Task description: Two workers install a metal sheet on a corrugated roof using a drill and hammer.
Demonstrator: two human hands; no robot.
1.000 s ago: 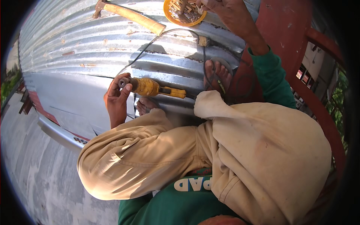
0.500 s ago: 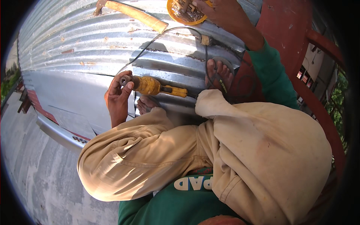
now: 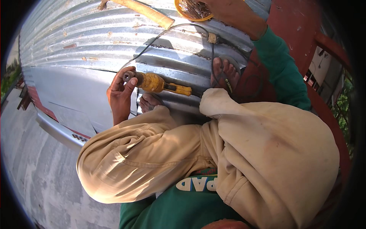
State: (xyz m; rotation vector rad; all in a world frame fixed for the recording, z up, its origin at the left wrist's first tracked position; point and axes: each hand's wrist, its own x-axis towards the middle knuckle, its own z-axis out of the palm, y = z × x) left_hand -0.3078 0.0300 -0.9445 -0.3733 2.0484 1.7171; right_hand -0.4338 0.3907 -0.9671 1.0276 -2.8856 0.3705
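Note:
My left hand (image 3: 121, 93) grips a yellow power drill (image 3: 153, 83) around its dark front end, thumb on one side and fingers on the other. The drill lies tilted over the corrugated metal sheeting (image 3: 95, 45), its open nose toward the left and its handle toward my right foot. My right hand (image 3: 230, 13) reaches to the far edge of the view, over the side of a round yellow bowl (image 3: 202, 18). Thin metal fasteners (image 3: 194, 7), too small to name, fill the bowl. The upper edge cuts off most of the right fingers.
A wooden-handled hammer (image 3: 148, 13) lies on the sheeting at the far left. A dark power cord (image 3: 162, 33) curves across to a taped joint (image 3: 212, 37) near my sandaled foot (image 3: 225, 72). Red metal beams (image 3: 291, 34) stand at right; a flat metal sheet (image 3: 82, 86) lies left.
My right hand and the bowl sit slightly farther up and right in the view, with less of the fingers showing. My left hand keeps its grip on the drill.

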